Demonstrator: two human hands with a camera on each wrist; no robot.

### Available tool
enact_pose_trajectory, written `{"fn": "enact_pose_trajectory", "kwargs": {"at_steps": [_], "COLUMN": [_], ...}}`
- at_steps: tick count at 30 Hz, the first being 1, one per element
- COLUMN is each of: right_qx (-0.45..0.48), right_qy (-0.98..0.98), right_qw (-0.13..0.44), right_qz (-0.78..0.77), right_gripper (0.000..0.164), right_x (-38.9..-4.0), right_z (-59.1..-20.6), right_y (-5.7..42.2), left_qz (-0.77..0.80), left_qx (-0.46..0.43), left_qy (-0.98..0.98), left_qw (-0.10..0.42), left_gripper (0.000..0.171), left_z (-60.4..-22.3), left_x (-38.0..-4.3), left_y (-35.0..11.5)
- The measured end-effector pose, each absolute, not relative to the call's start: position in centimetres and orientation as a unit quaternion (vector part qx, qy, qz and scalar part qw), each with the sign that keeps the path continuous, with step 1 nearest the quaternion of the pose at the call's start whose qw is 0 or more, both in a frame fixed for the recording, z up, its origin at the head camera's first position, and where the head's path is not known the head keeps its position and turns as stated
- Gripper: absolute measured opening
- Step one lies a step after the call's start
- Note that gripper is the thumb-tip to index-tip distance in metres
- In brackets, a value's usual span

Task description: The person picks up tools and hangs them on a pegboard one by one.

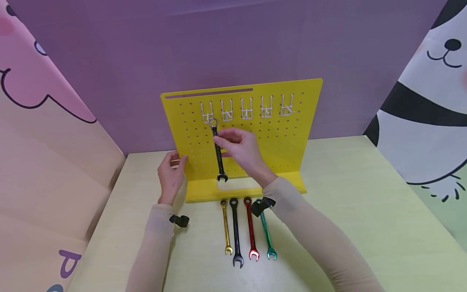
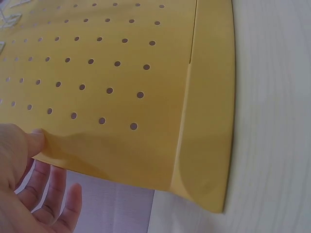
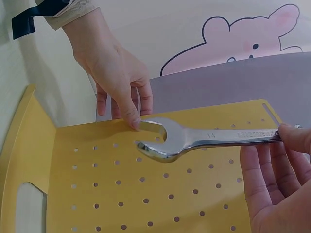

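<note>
My right hand [image 1: 243, 148] pinches a silvery-dark combination wrench [image 1: 219, 156] by its shaft. It hangs nearly upright before the yellow pegboard [image 1: 281, 142], ring end at the leftmost white hook [image 1: 207, 113]; whether they touch I cannot tell. In the right wrist view, the open jaw end of the wrench [image 3: 177, 141] points toward my other hand. My left hand [image 1: 171, 174] holds the pegboard's left edge, with the thumb [image 2: 35, 141] on the front and fingers behind. Gold [image 1: 226, 229], dark [image 1: 236, 233], red [image 1: 251, 231] and green [image 1: 267, 233] wrenches lie in front of the board.
More white wire hooks [image 1: 246, 109] run in a row along the board's upper part. The board's base [image 1: 204, 192] rests on the pale table [image 1: 350, 202]. A purple backdrop [image 1: 233, 44] stands behind, with cartoon-printed panels [image 1: 423, 121] at both sides.
</note>
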State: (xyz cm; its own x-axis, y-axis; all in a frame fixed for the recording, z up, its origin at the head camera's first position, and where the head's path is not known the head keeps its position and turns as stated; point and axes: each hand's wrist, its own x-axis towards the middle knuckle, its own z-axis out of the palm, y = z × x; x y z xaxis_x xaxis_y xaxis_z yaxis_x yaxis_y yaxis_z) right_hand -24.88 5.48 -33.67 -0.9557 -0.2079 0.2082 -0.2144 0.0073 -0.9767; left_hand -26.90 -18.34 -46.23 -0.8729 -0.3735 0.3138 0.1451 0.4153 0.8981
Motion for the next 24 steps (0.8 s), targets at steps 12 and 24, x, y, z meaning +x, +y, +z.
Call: {"fn": "enact_pose_trajectory", "kwargs": {"at_steps": [12, 24], "right_qx": [0.146, 0.122], "right_qy": [-0.713, -0.714], "right_qw": [0.001, -0.013], "right_qz": [0.686, 0.689], "right_gripper": [0.025, 0.025], "right_x": [-25.5, -26.0], "right_z": [-33.6, -33.6], "right_y": [5.0, 4.6], "left_qz": [-0.538, -0.544], "left_qx": [0.072, 0.067], "left_qy": [-0.804, -0.799], "left_qw": [0.242, 0.247], "left_gripper": [0.031, 0.031], "left_z": [-46.1, -46.4], "left_x": [-26.8, -26.8], "left_y": [-18.3, -18.2]}}
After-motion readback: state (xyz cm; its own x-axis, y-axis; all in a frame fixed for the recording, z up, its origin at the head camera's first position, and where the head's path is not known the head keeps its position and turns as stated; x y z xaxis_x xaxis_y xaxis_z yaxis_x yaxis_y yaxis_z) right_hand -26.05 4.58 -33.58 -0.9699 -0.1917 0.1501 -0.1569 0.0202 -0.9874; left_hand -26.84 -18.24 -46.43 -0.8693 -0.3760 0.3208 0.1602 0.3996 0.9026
